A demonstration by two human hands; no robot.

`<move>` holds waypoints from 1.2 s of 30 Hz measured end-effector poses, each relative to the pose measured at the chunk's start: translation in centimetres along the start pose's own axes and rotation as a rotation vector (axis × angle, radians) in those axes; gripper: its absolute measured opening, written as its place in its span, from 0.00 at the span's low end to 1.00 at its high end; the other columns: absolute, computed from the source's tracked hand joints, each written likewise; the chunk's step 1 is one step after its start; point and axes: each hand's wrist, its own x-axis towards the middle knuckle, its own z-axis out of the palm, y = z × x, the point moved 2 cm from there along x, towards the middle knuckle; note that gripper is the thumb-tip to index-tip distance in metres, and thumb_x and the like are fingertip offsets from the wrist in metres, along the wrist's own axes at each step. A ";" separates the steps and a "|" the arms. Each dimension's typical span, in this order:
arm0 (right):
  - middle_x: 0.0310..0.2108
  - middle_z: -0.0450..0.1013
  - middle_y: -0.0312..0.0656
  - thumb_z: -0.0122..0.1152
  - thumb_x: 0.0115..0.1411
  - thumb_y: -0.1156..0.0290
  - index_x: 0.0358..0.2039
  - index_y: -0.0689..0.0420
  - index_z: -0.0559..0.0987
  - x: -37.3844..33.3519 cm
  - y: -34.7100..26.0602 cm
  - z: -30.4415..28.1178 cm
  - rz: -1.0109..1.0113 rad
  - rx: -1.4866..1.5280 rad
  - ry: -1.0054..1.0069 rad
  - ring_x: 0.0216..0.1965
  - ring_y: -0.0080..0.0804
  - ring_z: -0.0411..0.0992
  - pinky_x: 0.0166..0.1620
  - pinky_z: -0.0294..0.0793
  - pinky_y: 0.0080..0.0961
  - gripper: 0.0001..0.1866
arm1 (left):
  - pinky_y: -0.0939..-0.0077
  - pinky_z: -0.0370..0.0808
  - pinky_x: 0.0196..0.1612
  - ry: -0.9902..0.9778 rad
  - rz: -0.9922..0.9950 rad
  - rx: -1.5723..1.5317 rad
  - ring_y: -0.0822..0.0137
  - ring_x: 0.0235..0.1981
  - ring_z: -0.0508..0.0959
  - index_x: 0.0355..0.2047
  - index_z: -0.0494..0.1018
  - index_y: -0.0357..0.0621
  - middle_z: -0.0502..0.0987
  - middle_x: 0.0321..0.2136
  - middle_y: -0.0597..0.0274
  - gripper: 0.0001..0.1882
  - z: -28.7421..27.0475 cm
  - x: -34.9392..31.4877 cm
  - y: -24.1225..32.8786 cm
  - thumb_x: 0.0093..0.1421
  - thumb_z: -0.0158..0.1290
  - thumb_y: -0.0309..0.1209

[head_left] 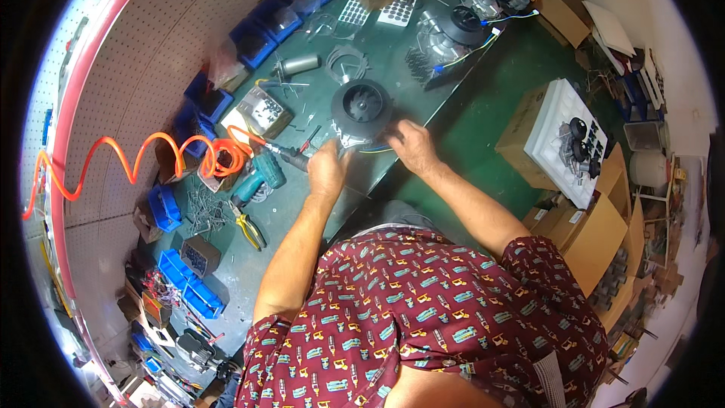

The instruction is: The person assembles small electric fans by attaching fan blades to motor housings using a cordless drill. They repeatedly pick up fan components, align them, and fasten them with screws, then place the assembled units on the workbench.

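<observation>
A black blower fan with a round bladed wheel sits on the green bench in front of me, silver metal showing along its near side. My right hand is closed at the fan's near right edge, fingers curled against it. My left hand is closed just below the fan's left side; what its fingers hold is hidden. Right beside the left hand lies the black grip of an air tool, joined to a coiled orange hose. Wires run between my hands under the fan.
A teal power drill and yellow-handled pliers lie left of my left arm. Blue bins line the back. More fan units stand at the far right of the bench. A white foam tray with parts rests on a carton off to the right.
</observation>
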 end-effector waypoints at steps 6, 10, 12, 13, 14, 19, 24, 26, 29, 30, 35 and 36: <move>0.36 0.77 0.51 0.65 0.54 0.70 0.37 0.60 0.76 -0.5 0.3 0.4 0.035 -0.078 0.029 0.39 0.56 0.76 0.41 0.75 0.45 0.11 | 0.52 0.75 0.36 -0.071 0.062 0.077 0.43 0.34 0.80 0.33 0.73 0.39 0.79 0.30 0.45 0.15 -0.4 0.2 0.0 0.58 0.61 0.39; 0.35 0.77 0.52 0.65 0.53 0.70 0.36 0.60 0.76 -0.2 1.0 0.4 0.074 0.037 0.028 0.39 0.56 0.75 0.40 0.75 0.46 0.11 | 0.51 0.75 0.35 0.000 0.054 -0.093 0.42 0.33 0.80 0.34 0.74 0.39 0.79 0.30 0.44 0.16 -0.3 0.6 -0.2 0.58 0.61 0.40; 0.34 0.76 0.52 0.65 0.52 0.71 0.34 0.59 0.76 0.3 1.0 1.3 0.049 0.115 0.020 0.39 0.56 0.76 0.39 0.75 0.45 0.10 | 0.49 0.74 0.33 -0.078 -0.042 -0.062 0.41 0.32 0.79 0.32 0.74 0.38 0.78 0.28 0.42 0.16 -1.2 0.5 0.1 0.58 0.61 0.40; 0.33 0.76 0.53 0.64 0.51 0.71 0.33 0.60 0.76 0.1 1.2 0.6 0.013 0.063 0.029 0.37 0.56 0.76 0.39 0.75 0.45 0.10 | 0.58 0.73 0.29 0.041 0.023 -0.032 0.46 0.25 0.78 0.29 0.75 0.38 0.77 0.22 0.47 0.16 0.0 0.5 -0.2 0.54 0.65 0.38; 0.32 0.76 0.53 0.65 0.51 0.71 0.33 0.60 0.76 0.3 1.0 0.3 0.060 -0.067 -0.034 0.36 0.56 0.76 0.39 0.74 0.45 0.10 | 0.56 0.72 0.28 0.049 0.022 -0.013 0.44 0.25 0.77 0.28 0.74 0.39 0.77 0.23 0.46 0.15 -0.5 0.3 0.7 0.55 0.65 0.38; 0.27 0.77 0.49 0.69 0.50 0.72 0.34 0.62 0.77 0.0 1.6 -0.4 0.049 0.055 0.054 0.26 0.43 0.76 0.33 0.75 0.36 0.12 | 0.51 0.75 0.35 0.056 -0.031 -0.141 0.41 0.33 0.78 0.35 0.75 0.40 0.79 0.30 0.44 0.15 0.0 -0.4 1.2 0.56 0.62 0.40; 0.23 0.70 0.32 0.67 0.57 0.75 0.32 0.62 0.75 -2.4 0.5 -1.1 0.194 0.210 0.114 0.24 0.17 0.66 0.29 0.68 0.21 0.08 | 0.52 0.76 0.41 0.050 -0.284 -0.130 0.42 0.39 0.79 0.41 0.76 0.41 0.79 0.37 0.44 0.15 -1.6 -7.7 -5.1 0.56 0.59 0.35; 0.23 0.66 0.28 0.65 0.60 0.75 0.31 0.61 0.74 -4.5 0.3 -1.2 0.181 0.260 0.032 0.24 0.14 0.61 0.28 0.64 0.17 0.07 | 0.53 0.76 0.42 0.106 -0.481 -0.121 0.42 0.39 0.79 0.41 0.77 0.42 0.80 0.37 0.44 0.14 -2.7 -13.5 -9.3 0.57 0.57 0.35; 0.22 0.64 0.26 0.64 0.60 0.76 0.29 0.61 0.73 -6.3 -2.0 0.1 0.198 0.239 -0.181 0.23 0.12 0.58 0.26 0.60 0.15 0.07 | 0.54 0.77 0.43 0.206 -0.747 -0.033 0.44 0.39 0.80 0.40 0.79 0.43 0.81 0.36 0.44 0.13 -4.3 -24.4 -17.4 0.56 0.55 0.33; 0.22 0.65 0.26 0.63 0.59 0.77 0.29 0.61 0.74 -6.7 -2.7 1.2 0.185 0.210 -0.222 0.23 0.12 0.58 0.26 0.59 0.14 0.06 | 0.55 0.77 0.43 0.202 -0.876 0.010 0.45 0.38 0.80 0.40 0.79 0.43 0.81 0.35 0.45 0.13 -4.5 -28.2 -20.6 0.56 0.55 0.32; 0.21 0.69 0.31 0.65 0.56 0.76 0.29 0.64 0.77 -7.7 -7.6 7.8 0.078 0.082 -0.475 0.24 0.17 0.63 0.29 0.67 0.20 0.06 | 0.60 0.78 0.44 0.462 -1.118 0.115 0.49 0.37 0.82 0.40 0.80 0.41 0.82 0.33 0.45 0.13 -10.7 -40.4 -30.5 0.56 0.54 0.29; 0.21 0.71 0.33 0.65 0.56 0.76 0.30 0.65 0.77 -8.0 -9.1 9.5 0.033 0.067 -0.507 0.25 0.18 0.65 0.30 0.69 0.21 0.06 | 0.60 0.77 0.45 0.500 -1.133 0.115 0.48 0.39 0.81 0.40 0.80 0.42 0.82 0.35 0.46 0.12 -11.8 -42.1 -32.4 0.56 0.54 0.29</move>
